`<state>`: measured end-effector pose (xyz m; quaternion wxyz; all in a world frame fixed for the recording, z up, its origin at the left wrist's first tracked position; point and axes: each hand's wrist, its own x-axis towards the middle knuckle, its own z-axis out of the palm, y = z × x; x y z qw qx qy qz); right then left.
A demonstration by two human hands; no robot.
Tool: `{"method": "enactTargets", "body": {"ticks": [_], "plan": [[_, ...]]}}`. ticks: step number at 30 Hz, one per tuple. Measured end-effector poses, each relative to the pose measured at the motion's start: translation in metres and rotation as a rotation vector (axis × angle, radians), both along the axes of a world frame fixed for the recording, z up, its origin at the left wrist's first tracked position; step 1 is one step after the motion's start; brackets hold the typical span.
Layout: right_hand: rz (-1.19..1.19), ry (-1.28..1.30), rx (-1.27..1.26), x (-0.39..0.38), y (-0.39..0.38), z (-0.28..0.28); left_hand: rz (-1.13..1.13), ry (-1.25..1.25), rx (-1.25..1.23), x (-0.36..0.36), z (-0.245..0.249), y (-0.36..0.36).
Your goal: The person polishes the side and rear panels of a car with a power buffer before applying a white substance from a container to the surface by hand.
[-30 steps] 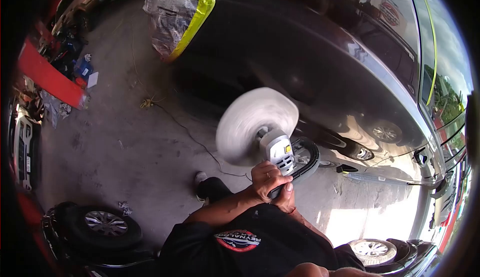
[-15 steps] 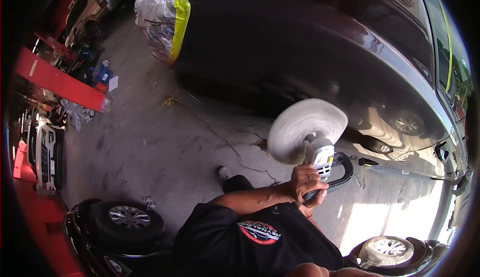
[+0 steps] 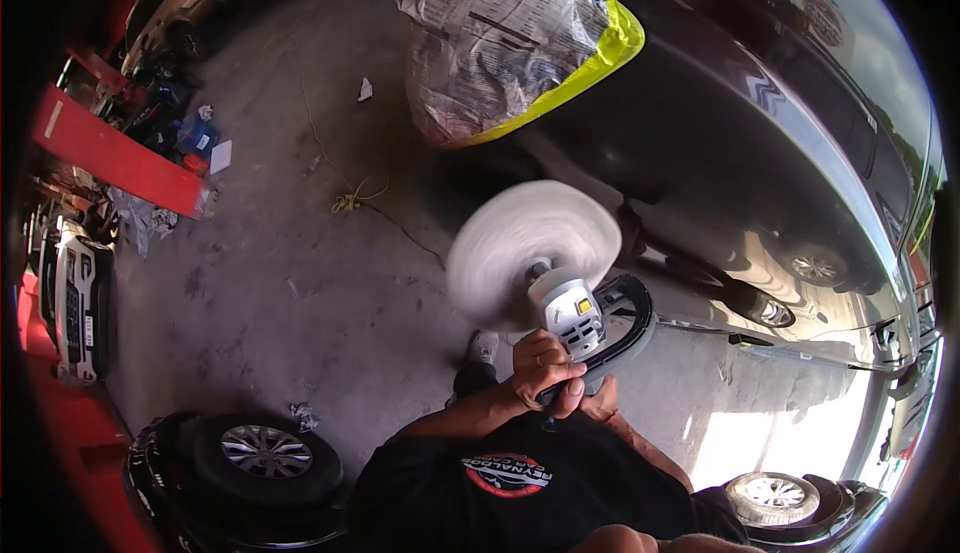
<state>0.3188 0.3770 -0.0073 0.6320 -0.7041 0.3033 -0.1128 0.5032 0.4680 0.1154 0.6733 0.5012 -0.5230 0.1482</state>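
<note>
My left hand (image 3: 540,365), with a ring on one finger, is wrapped round the black handle of a silver-grey polisher (image 3: 570,315). Close beside it, my right hand (image 3: 601,400) grips the rear of the same tool, its fingers partly hidden. The tool's round white pad (image 3: 540,243) looks blurred and faces the dark, glossy car body (image 3: 690,143); whether they touch is unclear. Crumpled newspaper (image 3: 500,43) edged with yellow-green tape covers a part that sticks out from the car, above the pad.
A thin cord and a yellow tangle (image 3: 355,200) lie on the grey floor. Wheels (image 3: 265,451) (image 3: 773,494) are at the lower left and lower right. A red beam (image 3: 120,158), a blue container (image 3: 198,137) and a white car front (image 3: 82,303) stand at the left.
Both hands and the polisher have moved left in view. The newspaper-covered part appears larger and farther right, and more of the cord beside the yellow tangle shows.
</note>
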Motion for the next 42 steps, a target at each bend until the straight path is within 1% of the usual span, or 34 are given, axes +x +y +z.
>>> {"method": "enactTargets", "body": {"ticks": [1, 3, 5, 6, 7, 9, 10, 11, 13, 15, 17, 20, 22, 23, 24, 25, 28, 32, 34, 36, 38, 39, 41, 42], "plan": [[0.018, 0.05, -0.101, 0.012, 0.007, 0.008, 0.03, 0.011, -0.015, 0.013, 0.006, 0.011], [0.044, 0.071, -0.118, 0.029, 0.017, 0.006, 0.032, 0.026, 0.006, 0.038, 0.017, 0.035], [0.131, 0.127, -0.106, 0.06, 0.023, 0.048, 0.083, 0.042, -0.017, 0.059, 0.027, 0.052], [0.176, 0.204, -0.288, 0.069, 0.026, 0.055, 0.095, 0.058, -0.047, 0.068, 0.025, 0.059], [0.164, 0.209, -0.292, 0.078, 0.028, 0.058, 0.083, 0.061, -0.053, 0.076, 0.023, 0.067], [0.166, 0.174, -0.218, 0.091, 0.033, 0.063, 0.167, 0.103, -0.074, 0.09, 0.019, 0.081], [0.181, 0.198, -0.273, 0.098, 0.034, 0.067, 0.209, 0.086, -0.092, 0.097, 0.023, 0.083], [0.173, 0.199, -0.277, 0.105, 0.035, 0.074, 0.224, 0.098, -0.101, 0.104, 0.024, 0.087], [0.239, 0.284, -0.383, 0.112, 0.034, 0.089, 0.264, 0.161, -0.108, 0.109, 0.016, 0.092], [0.25, 0.296, -0.406, 0.118, 0.035, 0.09, 0.286, 0.236, -0.148, 0.114, 0.007, 0.095], [0.257, 0.304, -0.425, 0.119, 0.035, 0.095, 0.316, 0.28, -0.2, 0.116, 0.007, 0.092], [0.207, 0.311, -0.408, 0.118, 0.041, 0.117, 0.286, 0.326, -0.225, 0.12, 0.013, 0.093], [0.214, 0.372, -0.492, 0.108, 0.036, 0.134, 0.243, 0.318, -0.231, 0.113, 0.023, 0.086], [0.193, 0.374, -0.486, 0.103, 0.033, 0.133, 0.221, 0.314, -0.24, 0.11, 0.027, 0.083], [0.19, 0.349, -0.498, 0.096, 0.029, 0.132, 0.209, 0.236, -0.244, 0.108, 0.028, 0.08], [0.187, 0.32, -0.511, 0.091, 0.025, 0.13, 0.165, 0.214, -0.213, 0.103, 0.032, 0.079], [0.147, 0.28, -0.463, 0.08, 0.023, 0.12, 0.093, 0.081, -0.148, 0.096, 0.046, 0.076], [0.095, 0.248, -0.373, 0.08, 0.029, 0.12, 0.024, -0.03, -0.093, 0.095, 0.062, 0.069], [0.049, 0.251, -0.324, 0.068, 0.026, 0.104, -0.05, -0.042, -0.107, 0.086, 0.059, 0.052], [-0.006, 0.26, -0.273, 0.037, 0.018, 0.082, -0.119, -0.076, -0.064, 0.058, 0.048, 0.027], [-0.066, 0.17, -0.228, 0.012, 0.012, 0.067, -0.191, -0.108, -0.007, 0.035, 0.044, 0.003], [-0.105, 0.165, -0.215, 0.001, 0.012, 0.059, -0.227, -0.126, 0.026, 0.024, 0.044, -0.009], [-0.208, 0.083, -0.203, -0.01, 0.024, 0.051, -0.326, -0.17, 0.075, 0.011, 0.051, -0.019], [-0.262, 0.064, -0.088, -0.023, 0.024, 0.048, -0.373, -0.187, 0.106, -0.002, 0.051, -0.035]]}}
